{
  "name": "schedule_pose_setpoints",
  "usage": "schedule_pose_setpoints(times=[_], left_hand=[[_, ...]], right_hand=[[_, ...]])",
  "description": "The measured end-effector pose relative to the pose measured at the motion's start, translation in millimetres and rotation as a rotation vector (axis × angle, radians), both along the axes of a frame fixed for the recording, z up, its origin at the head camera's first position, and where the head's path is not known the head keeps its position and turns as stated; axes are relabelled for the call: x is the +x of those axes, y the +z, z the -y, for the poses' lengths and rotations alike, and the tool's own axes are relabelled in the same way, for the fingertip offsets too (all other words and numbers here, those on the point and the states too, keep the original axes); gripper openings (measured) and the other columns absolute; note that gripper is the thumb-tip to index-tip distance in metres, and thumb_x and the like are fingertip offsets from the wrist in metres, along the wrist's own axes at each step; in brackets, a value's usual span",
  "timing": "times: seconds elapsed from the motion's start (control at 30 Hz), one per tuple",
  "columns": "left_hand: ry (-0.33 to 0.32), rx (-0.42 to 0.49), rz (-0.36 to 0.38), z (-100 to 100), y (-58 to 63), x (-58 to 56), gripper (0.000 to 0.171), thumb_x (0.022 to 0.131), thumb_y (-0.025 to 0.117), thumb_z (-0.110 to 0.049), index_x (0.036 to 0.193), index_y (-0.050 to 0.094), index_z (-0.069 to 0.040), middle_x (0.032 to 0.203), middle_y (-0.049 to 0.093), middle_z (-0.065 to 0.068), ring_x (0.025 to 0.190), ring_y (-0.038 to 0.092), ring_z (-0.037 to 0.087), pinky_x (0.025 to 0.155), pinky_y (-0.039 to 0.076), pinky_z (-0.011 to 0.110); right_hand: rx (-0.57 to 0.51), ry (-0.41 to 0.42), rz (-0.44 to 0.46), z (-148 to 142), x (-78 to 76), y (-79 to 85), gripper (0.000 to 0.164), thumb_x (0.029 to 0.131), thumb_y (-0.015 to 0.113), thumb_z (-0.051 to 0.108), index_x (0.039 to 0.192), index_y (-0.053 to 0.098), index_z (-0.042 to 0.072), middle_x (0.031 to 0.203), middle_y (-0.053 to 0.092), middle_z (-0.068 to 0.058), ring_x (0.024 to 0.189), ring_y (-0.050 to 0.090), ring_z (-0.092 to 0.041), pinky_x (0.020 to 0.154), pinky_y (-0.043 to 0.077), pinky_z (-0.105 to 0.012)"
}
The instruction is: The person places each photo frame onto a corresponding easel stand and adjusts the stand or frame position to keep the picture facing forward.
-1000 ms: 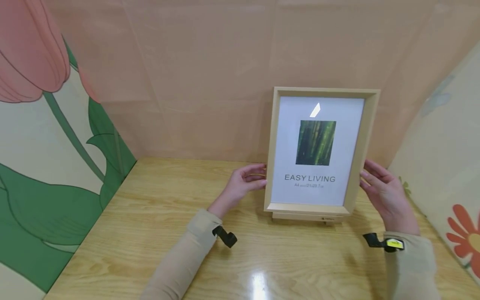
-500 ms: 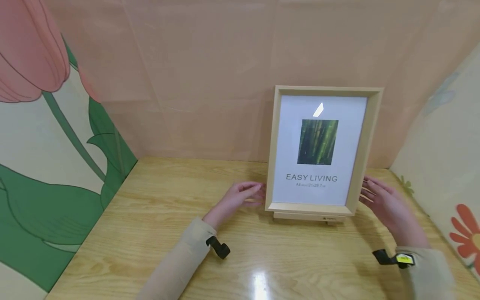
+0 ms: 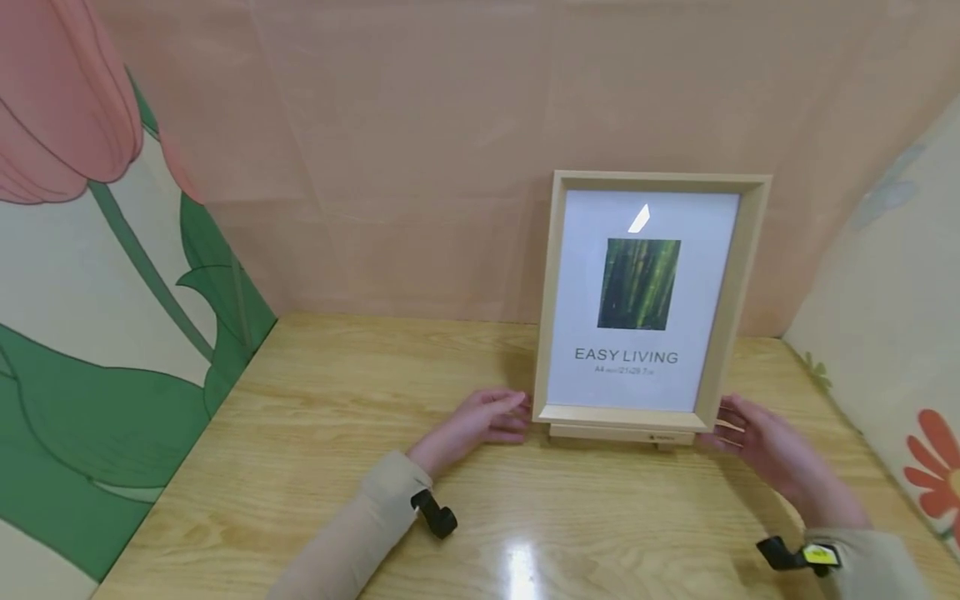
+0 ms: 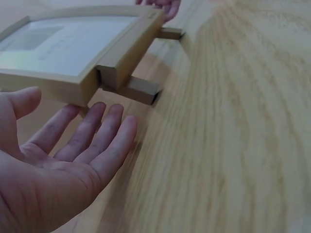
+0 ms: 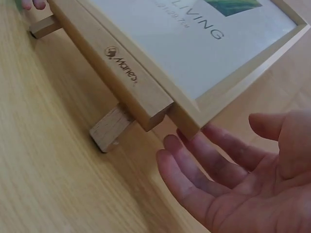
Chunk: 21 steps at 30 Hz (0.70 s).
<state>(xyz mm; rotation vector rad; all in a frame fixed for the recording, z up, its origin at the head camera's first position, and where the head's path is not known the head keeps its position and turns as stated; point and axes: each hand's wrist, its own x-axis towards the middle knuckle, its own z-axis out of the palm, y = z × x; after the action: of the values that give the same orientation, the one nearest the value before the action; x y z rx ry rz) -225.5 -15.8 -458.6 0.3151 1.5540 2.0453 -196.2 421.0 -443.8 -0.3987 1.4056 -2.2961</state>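
A picture frame [image 3: 731, 317] of light wood leans back on a small wooden easel [image 3: 615, 434]. Its white sheet reads "EASY LIVING" below a green bamboo picture. My left hand [image 3: 480, 421] is at the frame's lower left corner, fingers extended; in the left wrist view the fingertips [image 4: 114, 110] come right up under that corner. At the lower right corner is my right hand [image 3: 765, 446], its fingers spread and gently bent beneath the frame's edge in the right wrist view. Neither thumb presses on the frame. The easel's ledge [image 5: 126, 73] carries a printed logo and has short feet below.
Everything stands on a wood-grain table [image 3: 315, 417]. Behind it hangs a pinkish-beige backdrop [image 3: 390, 167]. A panel with a large tulip [image 3: 67, 92] borders the left side, and a pale panel with a red flower [image 3: 933, 467] the right.
Both hands have slid down the frame's sides from mid-height to its lower corners, and their grip has loosened. The frame stays on the easel; the view has shifted slightly.
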Motion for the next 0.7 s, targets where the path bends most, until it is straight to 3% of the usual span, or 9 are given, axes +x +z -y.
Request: schedule_pose_setpoints(times=[0.13,0.37,0.7], left_hand=[[-0.021,0.012,0.022,-6.6,-0.6,2.8,0.046,0.097,0.055,-0.033,0.121,0.053,0.007,0.116,0.058,0.03,0.109,0.056,0.046,0.092,0.05,0.049],[-0.06,0.032,0.067,-15.1,-5.0,2.2,0.051,0.099,0.049,-0.039,0.126,0.051,0.004,0.118,0.058,0.026,0.111,0.057,0.042,0.093,0.049,0.048],[-0.036,0.114,0.123,-22.0,-4.1,0.6,0.056,0.098,0.051,-0.042,0.129,0.05,0.003,0.115,0.062,0.023,0.107,0.06,0.041,0.093,0.049,0.049]], right_hand=[[-0.004,0.053,0.061,1.4,2.4,-3.9,0.046,0.107,0.016,0.015,0.116,0.061,0.005,0.117,0.063,-0.012,0.106,0.062,-0.032,0.096,0.046,-0.047],[-0.043,0.186,0.123,2.6,-0.1,-10.2,0.049,0.107,0.013,0.023,0.133,0.054,0.015,0.128,0.058,-0.016,0.119,0.053,-0.037,0.104,0.035,-0.053],[-0.069,0.193,0.115,2.5,-2.7,-9.1,0.052,0.107,0.01,0.027,0.135,0.052,0.015,0.129,0.056,-0.018,0.119,0.052,-0.038,0.103,0.033,-0.053]])
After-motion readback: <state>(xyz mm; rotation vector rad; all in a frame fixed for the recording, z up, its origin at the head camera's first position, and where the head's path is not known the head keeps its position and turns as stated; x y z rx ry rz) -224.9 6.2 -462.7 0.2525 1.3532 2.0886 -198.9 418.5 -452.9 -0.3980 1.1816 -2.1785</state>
